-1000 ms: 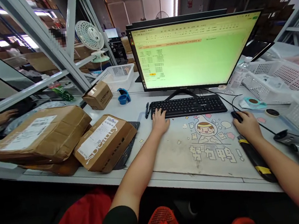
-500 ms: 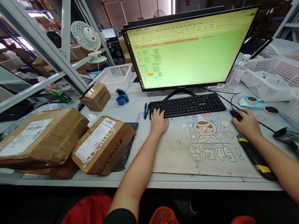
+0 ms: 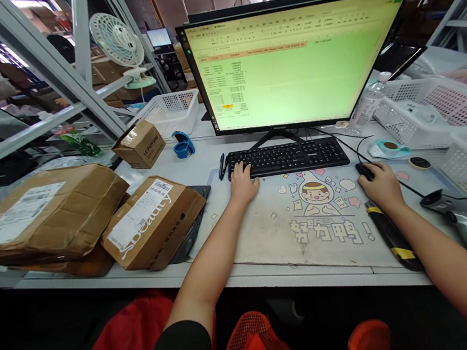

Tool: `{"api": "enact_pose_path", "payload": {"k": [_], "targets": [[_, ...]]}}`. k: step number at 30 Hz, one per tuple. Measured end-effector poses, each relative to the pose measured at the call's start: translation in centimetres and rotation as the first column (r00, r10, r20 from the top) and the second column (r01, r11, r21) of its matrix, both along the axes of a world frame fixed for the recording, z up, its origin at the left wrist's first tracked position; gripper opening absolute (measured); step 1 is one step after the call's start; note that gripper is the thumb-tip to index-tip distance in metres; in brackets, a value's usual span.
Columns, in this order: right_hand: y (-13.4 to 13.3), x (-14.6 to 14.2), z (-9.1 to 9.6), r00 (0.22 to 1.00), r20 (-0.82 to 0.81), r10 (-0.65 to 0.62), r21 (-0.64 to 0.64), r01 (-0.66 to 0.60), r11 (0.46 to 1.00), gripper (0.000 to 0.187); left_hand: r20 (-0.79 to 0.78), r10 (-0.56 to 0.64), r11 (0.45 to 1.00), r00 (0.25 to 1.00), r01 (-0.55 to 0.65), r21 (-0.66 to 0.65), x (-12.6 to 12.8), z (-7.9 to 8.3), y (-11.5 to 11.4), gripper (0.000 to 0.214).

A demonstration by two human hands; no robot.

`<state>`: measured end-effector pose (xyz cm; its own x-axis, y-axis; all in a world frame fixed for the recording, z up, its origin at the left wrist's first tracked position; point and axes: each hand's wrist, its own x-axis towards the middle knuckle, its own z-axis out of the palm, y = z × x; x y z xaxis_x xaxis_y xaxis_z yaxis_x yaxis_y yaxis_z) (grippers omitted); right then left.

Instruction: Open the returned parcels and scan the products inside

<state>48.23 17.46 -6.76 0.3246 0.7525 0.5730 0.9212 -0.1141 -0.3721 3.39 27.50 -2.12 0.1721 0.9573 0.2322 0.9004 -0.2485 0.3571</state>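
My left hand (image 3: pixel 242 183) rests with its fingers spread on the left end of a black keyboard (image 3: pixel 288 157). My right hand (image 3: pixel 380 184) is closed over a black mouse (image 3: pixel 364 170) on a worn desk mat (image 3: pixel 307 222) with a cartoon figure. A wide monitor (image 3: pixel 294 62) showing a green spreadsheet stands behind the keyboard. A black and yellow utility knife (image 3: pixel 389 235) lies under my right forearm.
Brown taped parcels (image 3: pixel 149 222) (image 3: pixel 42 212) lie at the left of the desk, with a small box (image 3: pixel 139 145) and blue tape dispenser (image 3: pixel 181 145) behind. A barcode scanner (image 3: pixel 454 207), tape rolls (image 3: pixel 419 163) and white baskets (image 3: pixel 421 112) sit at the right. A fan (image 3: pixel 117 41) stands behind.
The view has shifted closer and slightly down toward the desk. Both hands keep their places on the keyboard and the mouse. Another person's hand at far left is out of view now.
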Motion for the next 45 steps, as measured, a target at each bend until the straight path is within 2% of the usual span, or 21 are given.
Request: {"api": "enact_pose_path", "payload": {"k": [4, 9, 13, 19, 24, 45], "targets": [[0.0, 0.0, 0.0, 1.000, 0.018, 0.016, 0.042, -0.017, 0.999, 0.057, -0.006, 0.005, 1.000, 1.000, -0.005, -0.029, 0.3, 0.2, -0.1, 0.061], [-0.1, 0.0, 0.0, 1.000, 0.022, -0.013, -0.024, 0.014, 1.000, 0.056, -0.002, 0.014, 0.999, 1.000, -0.014, -0.031, 0.5, 0.5, -0.4, 0.062], [-0.3, -0.1, 0.2, 0.999, 0.030, -0.013, 0.007, 0.013, 1.000, 0.059, -0.011, -0.020, 1.000, 1.000, 0.019, -0.025, 0.4, 0.3, -0.5, 0.064], [-0.2, 0.0, 0.1, 1.000, 0.008, -0.016, -0.030, 0.017, 0.999, 0.056, -0.026, -0.042, 0.997, 0.999, 0.040, -0.068, 0.4, 0.4, -0.5, 0.068], [0.0, 0.1, -0.1, 1.000, 0.004, 0.001, -0.001, -0.001, 1.000, 0.055, -0.025, -0.039, 0.997, 0.999, 0.037, -0.071, 0.4, 0.6, -0.6, 0.067], [-0.3, -1.1, 0.8, 0.999, 0.020, -0.043, -0.037, 0.044, 0.998, 0.055, -0.080, -0.068, 0.997, 0.994, 0.065, -0.039, 0.9, 0.2, -0.5, 0.069]]}}
